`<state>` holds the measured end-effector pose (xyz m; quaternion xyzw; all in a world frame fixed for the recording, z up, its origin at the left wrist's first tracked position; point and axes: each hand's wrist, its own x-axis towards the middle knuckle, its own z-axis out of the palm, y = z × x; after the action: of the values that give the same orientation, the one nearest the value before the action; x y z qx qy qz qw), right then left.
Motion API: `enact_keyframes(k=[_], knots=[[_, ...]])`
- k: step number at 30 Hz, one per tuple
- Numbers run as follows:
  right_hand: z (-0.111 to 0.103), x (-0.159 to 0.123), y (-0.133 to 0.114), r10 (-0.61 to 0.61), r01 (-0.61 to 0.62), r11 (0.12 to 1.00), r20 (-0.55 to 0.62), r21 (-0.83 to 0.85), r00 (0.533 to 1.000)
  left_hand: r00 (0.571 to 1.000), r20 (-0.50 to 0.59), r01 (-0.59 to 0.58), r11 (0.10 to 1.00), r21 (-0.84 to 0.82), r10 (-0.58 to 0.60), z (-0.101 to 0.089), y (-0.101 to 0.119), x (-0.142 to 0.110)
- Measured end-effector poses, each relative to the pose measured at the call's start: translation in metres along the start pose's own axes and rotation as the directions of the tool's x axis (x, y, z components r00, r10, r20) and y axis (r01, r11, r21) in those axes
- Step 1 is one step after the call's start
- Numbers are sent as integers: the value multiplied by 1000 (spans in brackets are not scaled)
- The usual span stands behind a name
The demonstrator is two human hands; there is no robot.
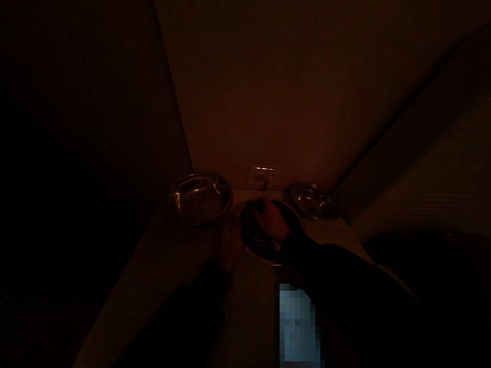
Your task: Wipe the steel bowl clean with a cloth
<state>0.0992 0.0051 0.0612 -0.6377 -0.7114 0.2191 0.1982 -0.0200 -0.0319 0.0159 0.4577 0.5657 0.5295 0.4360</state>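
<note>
Head view | round vessel (pixel 250 230) opening upward | left hand (pixel 227 245), right hand (pixel 275 224): fingers, can't discern

Text: none legible | bright panel (pixel 298 324): pixelated, unreadable | wall plate (pixel 255 176): too dark to read

A head-worn camera is looking forward and down from above, on the wearer's side of a dark round vessel (pixel 259 237), and is facing the wall (pixel 245 102) beyond it. The view is sitting close enough to be following both sleeves (pixel 333 271) toward the vessel, while taking in the tabletop (pixel 249 312) around it.
</note>
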Motion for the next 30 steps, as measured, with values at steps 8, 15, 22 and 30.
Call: enact_keyframes(k=[8, 15, 22, 30], knots=[[-1, -20, 0, -296, 278, 955, 244, 107, 923, 998, -57, 12, 1000, 25, -10, -2, 8, -2], [6, -8, 2, -151, 151, 989, 86, 11, 985, 1000, -17, 21, 1000, -5, -22, -2, 4, -1], [-5, -22, -3, -340, 360, 933, 274, -25, 900, 995, -84, 60, 998, -23, -62, -1, 6, -2], [-28, -33, -2, -427, 567, 815, 543, -115, 723, 993, -49, 104, 993, -52, -107, -3, 12, -5]])
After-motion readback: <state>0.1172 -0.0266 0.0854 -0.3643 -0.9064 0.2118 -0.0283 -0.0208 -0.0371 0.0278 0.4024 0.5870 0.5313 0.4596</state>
